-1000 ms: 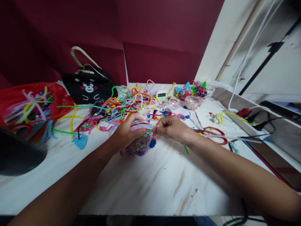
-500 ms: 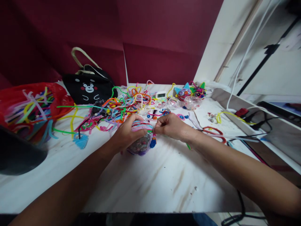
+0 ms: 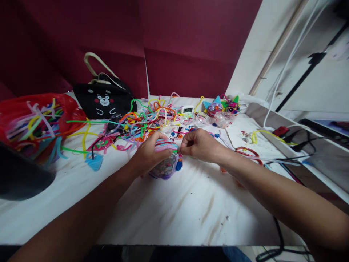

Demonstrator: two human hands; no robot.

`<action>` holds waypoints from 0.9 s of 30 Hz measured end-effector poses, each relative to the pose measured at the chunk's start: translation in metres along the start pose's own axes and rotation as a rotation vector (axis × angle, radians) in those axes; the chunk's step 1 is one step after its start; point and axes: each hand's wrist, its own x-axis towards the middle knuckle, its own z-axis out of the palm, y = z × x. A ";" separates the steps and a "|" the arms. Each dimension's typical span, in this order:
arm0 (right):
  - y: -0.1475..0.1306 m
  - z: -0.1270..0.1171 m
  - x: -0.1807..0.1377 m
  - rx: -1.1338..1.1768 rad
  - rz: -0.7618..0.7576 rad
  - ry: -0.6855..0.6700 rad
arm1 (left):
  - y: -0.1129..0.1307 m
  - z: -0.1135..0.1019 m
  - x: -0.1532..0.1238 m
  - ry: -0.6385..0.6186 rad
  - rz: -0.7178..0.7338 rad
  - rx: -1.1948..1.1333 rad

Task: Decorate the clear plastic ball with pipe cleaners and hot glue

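Observation:
My left hand (image 3: 151, 153) is wrapped round a clear ball partly covered in pipe cleaners (image 3: 164, 166), its thumb pressing over pink and blue rows on the top. A purple band runs along the ball's lower edge, and a blue coil (image 3: 179, 165) sits on its right side. Right against that side, my right hand (image 3: 196, 145) pinches thumb and forefinger together at the ball's upper edge. What lies between those fingertips is too small to make out. Behind both hands lies a heap of loose pipe cleaners (image 3: 152, 116) in many colours.
At left are a red bag of pipe cleaners (image 3: 72, 112), a dark container (image 3: 24, 174) and a black bear-face bag (image 3: 102, 98). A small clock (image 3: 187, 110), clear balls (image 3: 223, 119) and decorated balls (image 3: 214, 108) stand behind. Orange-handled scissors (image 3: 249, 153) and cables lie right.
The right hand has turned slightly at the ball's edge. An orange strand now shows below the right forearm, where a green one showed before. The left hand keeps its hold.

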 end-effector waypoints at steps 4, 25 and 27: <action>0.003 -0.006 0.004 0.047 -0.001 -0.085 | 0.000 -0.002 -0.001 -0.002 -0.006 -0.011; 0.016 -0.004 0.005 0.319 -0.032 -0.099 | -0.006 -0.011 0.007 -0.106 -0.065 -0.120; 0.015 -0.001 0.006 0.261 -0.020 -0.071 | -0.005 -0.011 0.005 -0.098 -0.044 -0.106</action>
